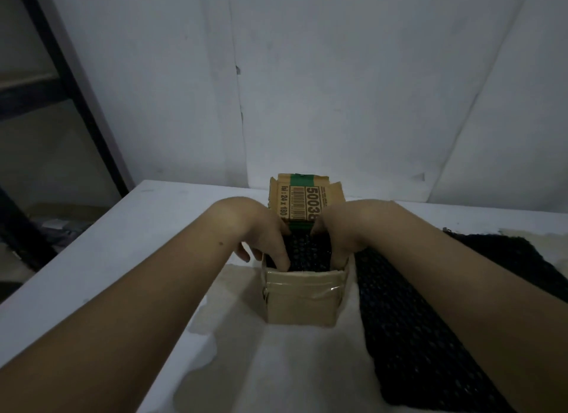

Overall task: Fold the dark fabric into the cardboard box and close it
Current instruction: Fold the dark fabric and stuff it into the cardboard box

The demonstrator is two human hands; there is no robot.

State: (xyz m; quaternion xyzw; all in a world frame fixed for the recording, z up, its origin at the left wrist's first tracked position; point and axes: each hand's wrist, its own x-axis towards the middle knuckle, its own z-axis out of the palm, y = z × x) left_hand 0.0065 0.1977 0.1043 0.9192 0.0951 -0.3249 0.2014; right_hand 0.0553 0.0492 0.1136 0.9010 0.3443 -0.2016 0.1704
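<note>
A small cardboard box (302, 302) stands on the white table, its printed lid flap (302, 202) raised at the far side. Dark netted fabric (309, 252) fills the box's open top, and more of it (408, 329) trails out to the right across the table. My left hand (266, 242) reaches into the box at its left side, fingers pointing down onto the fabric. My right hand (338, 243) does the same at the right side, its fingers partly hidden behind the box wall.
The white table (129, 259) ends at a left edge, beyond which a dark metal shelf frame (70, 83) stands. A white wall (338, 74) rises just behind the box. A pale stained patch (233, 351) lies in front of the box.
</note>
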